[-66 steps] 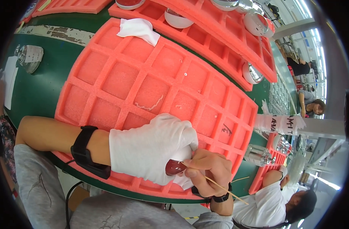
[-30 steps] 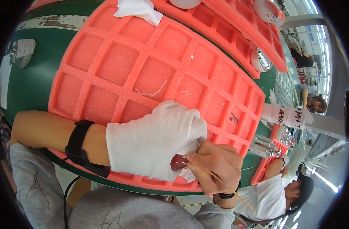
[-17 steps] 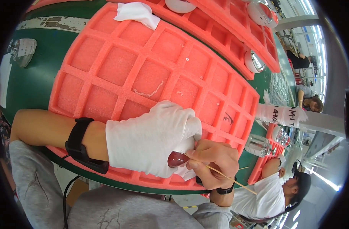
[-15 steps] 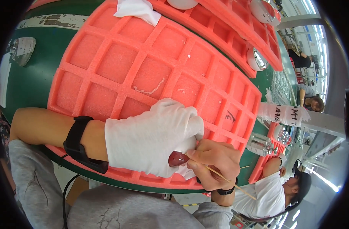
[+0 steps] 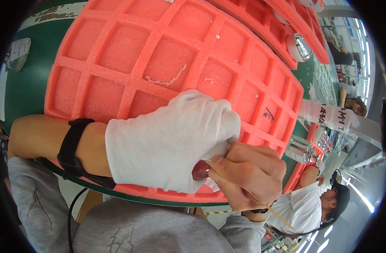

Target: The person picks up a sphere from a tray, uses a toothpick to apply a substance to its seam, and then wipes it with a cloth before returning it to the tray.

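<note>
Since a moment ago, both hands are sitting a little higher over the tray's near edge, their hold unchanged. Left hand (image 5: 167, 143), in a white glove, is closing its grip around a small dark red piece (image 5: 200, 169), which is peeking out at the fingertips just above the near rim. Right hand (image 5: 250, 175), bare, is pinching a thin wooden stick (image 5: 269, 208), its tip touching the red piece. Beneath them, an orange-red foam tray (image 5: 159, 63) with square compartments is lying on the green surface (image 5: 26, 88). Another person in a white shirt (image 5: 302, 211) is sitting beyond the right hand.
</note>
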{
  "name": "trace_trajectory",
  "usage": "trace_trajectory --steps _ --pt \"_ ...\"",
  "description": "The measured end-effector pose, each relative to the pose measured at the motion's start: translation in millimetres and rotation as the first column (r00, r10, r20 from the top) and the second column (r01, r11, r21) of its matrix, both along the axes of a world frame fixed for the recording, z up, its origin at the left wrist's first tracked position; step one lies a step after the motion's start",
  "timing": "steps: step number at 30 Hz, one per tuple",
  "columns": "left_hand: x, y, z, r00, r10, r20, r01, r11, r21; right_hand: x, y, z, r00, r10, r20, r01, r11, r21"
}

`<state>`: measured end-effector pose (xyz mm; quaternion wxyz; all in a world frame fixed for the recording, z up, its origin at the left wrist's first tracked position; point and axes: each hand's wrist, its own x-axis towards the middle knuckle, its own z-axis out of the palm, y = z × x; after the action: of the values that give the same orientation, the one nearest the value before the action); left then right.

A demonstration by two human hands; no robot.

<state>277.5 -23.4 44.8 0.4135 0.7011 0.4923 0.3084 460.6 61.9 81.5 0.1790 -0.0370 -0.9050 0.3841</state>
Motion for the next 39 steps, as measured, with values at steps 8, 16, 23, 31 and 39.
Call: trace_trajectory --steps 8,16,23,31,39 --pt "1 -5 -6 1.000 0.000 0.010 -0.002 0.975 0.222 9 -8 -8 0.990 -0.136 -0.028 0.128 0.970 -0.208" --pt "1 1 0 0.999 0.028 0.021 -0.028 0.999 0.039 -2 -4 1 0.998 -0.054 -0.018 0.054 0.999 0.002" --pt "4 -3 -7 0.994 0.084 0.065 -0.095 0.978 0.187 -2 -3 -6 0.996 -0.049 -0.078 0.043 0.996 -0.077" --pt "-1 3 2 0.989 -0.121 -0.079 0.125 0.991 0.042 -1 -5 -8 0.992 -0.107 -0.068 0.099 0.988 -0.117" --pt "4 -2 -7 0.992 0.102 0.079 -0.109 0.991 0.083 -5 -4 0 0.998 -0.028 -0.059 0.033 0.996 0.081"
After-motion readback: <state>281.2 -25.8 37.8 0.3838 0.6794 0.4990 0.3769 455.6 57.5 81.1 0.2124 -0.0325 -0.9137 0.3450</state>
